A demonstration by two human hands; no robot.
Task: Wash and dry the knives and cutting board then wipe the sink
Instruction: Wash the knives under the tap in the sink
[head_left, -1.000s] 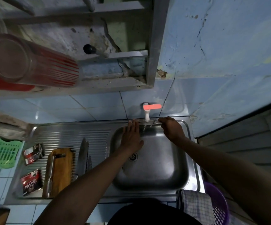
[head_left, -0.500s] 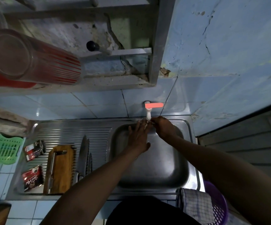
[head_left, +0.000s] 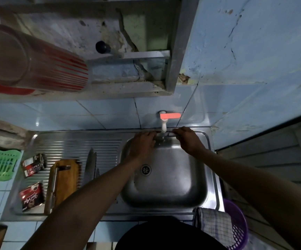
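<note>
Steel sink (head_left: 166,192): smooth square basin with round drain (head_left: 146,169), ribbed draining board extending to its left. White tap (head_left: 163,126) with flat red handle projecting from the blue tiled wall above.

Wooden cutting board (head_left: 65,179): brown, rectangular, lying flat on the ribbed draining board, well left of both hands. A knife (head_left: 53,188) is lying along its left edge; two more blades (head_left: 90,166) are lying just beside its right edge.

Left hand (head_left: 142,145): reaching under the tap, fingers relaxed, holding nothing.

Right hand (head_left: 187,139): resting at the basin's back rim, fingers curled; what they are pinching cannot be told.

Checked cloth (head_left: 216,224): draping over a purple basket (head_left: 239,222).
</note>
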